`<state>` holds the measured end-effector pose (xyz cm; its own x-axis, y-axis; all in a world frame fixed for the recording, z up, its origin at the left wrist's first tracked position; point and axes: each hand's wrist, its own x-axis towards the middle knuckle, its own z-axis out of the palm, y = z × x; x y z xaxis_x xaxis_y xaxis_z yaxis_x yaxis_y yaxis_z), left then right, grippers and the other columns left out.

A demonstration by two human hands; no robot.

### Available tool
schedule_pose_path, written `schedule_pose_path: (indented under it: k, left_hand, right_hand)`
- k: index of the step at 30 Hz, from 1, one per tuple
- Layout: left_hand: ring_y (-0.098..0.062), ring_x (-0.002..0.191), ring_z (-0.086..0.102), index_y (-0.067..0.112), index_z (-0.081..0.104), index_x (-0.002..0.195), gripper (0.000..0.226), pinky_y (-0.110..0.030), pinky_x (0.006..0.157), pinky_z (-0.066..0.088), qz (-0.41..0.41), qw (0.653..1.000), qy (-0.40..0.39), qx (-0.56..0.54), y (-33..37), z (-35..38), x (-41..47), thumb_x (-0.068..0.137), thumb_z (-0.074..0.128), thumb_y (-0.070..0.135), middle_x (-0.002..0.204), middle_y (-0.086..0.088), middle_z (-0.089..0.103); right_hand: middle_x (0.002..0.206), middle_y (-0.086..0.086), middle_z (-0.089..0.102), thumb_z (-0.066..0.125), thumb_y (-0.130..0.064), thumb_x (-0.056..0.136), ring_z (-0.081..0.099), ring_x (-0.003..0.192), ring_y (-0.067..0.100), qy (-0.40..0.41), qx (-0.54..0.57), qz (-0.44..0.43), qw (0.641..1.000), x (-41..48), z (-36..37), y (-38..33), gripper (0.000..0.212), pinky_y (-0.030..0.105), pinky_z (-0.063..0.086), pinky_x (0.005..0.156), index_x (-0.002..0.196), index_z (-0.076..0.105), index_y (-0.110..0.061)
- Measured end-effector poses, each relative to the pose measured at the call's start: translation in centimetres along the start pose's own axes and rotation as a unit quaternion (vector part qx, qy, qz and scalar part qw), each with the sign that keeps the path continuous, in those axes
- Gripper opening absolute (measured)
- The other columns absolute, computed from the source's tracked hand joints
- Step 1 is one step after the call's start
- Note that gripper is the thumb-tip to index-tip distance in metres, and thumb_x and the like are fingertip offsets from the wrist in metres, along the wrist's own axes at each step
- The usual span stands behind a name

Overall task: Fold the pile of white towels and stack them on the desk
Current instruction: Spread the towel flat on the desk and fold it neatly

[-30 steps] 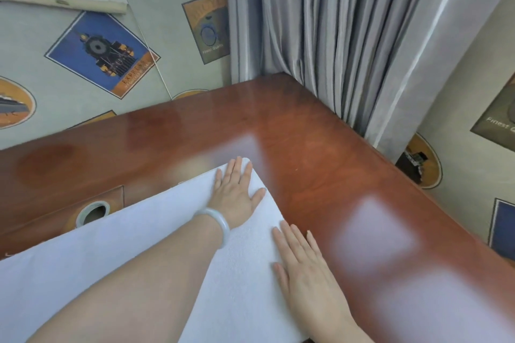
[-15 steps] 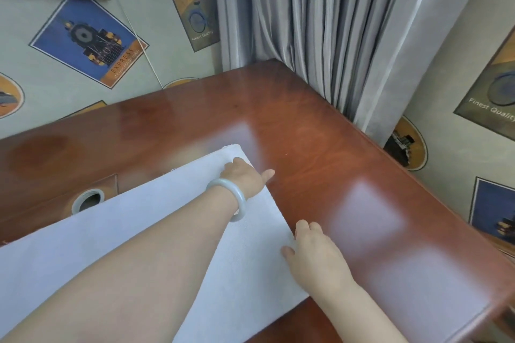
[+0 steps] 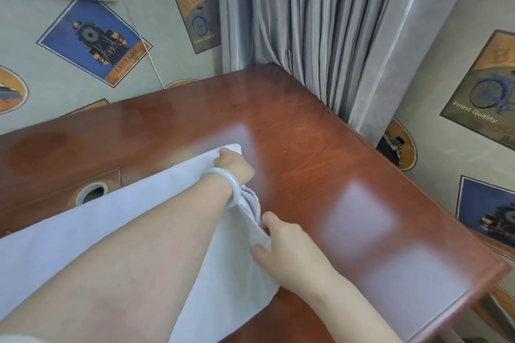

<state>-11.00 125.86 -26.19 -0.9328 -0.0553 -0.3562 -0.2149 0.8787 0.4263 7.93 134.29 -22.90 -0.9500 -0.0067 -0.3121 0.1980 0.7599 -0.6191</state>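
Note:
One white towel point(image 3: 92, 228) lies spread across the glossy red-brown desk point(image 3: 320, 153), running from the lower left to the desk's middle. My left hand point(image 3: 232, 163), with a pale bangle on the wrist, grips the towel's far right corner. My right hand point(image 3: 287, 245) pinches the towel's right edge nearer to me, and the cloth bunches into folds between the two hands. My left forearm covers much of the towel's middle.
A round cable hole point(image 3: 92, 193) sits in the desk at the left, beside the towel's far edge. Grey curtains point(image 3: 334, 22) hang behind the desk's far right corner. The desk's right edge point(image 3: 473, 295) drops off close to my right hand. Papered walls surround it.
Both hands went from lying flat on the towel to curling around its right edge. The edge now lifts and wrinkles between them.

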Motion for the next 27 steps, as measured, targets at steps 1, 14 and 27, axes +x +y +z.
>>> schedule_pose_path:
  k: [1, 14, 27]
  left_hand:
    - [-0.033, 0.111, 0.058, 0.007, 0.046, 0.135, 0.044, -0.033, 0.085, 0.048, 0.015, 0.999, -0.010, -0.046, -0.9, -1.1, 0.0, 0.091, 0.050, 0.012, 0.122, -0.011, 0.056]
    - [-0.027, 0.070, 0.049, 0.005, 0.055, 0.082, 0.016, -0.032, 0.062, 0.036, -0.122, 0.884, 0.021, -0.452, -28.5, -14.9, -7.2, 0.072, 0.051, -0.007, 0.081, -0.015, 0.049]
    - [-0.012, 0.075, 0.053, 0.035, 0.023, 0.151, 0.085, -0.029, 0.056, 0.050, -0.022, 0.941, 0.029, -0.336, -33.2, -12.6, -8.4, 0.086, 0.060, -0.006, 0.115, 0.000, 0.052]
  right_hand:
    - [0.086, -0.002, 0.059, 0.053, -0.032, 0.086, 0.055, 0.079, 0.028, 0.001, -0.010, -0.042, 0.999, -0.2, 0.1, -1.4, 0.019, 0.037, 0.039, 0.061, 0.093, 0.038, -0.023]
    - [0.097, -0.004, 0.051, 0.061, -0.028, 0.090, 0.048, 0.088, 0.021, -0.230, -0.003, -0.245, 0.942, -1.3, 14.4, -15.1, 0.031, 0.035, 0.046, 0.075, 0.116, 0.045, -0.019]
    - [0.089, -0.015, 0.071, 0.063, -0.021, 0.094, 0.061, 0.083, -0.005, -0.143, 0.116, -0.136, 0.973, -0.2, 17.5, -15.3, 0.014, 0.016, 0.047, 0.081, 0.096, 0.073, -0.030]
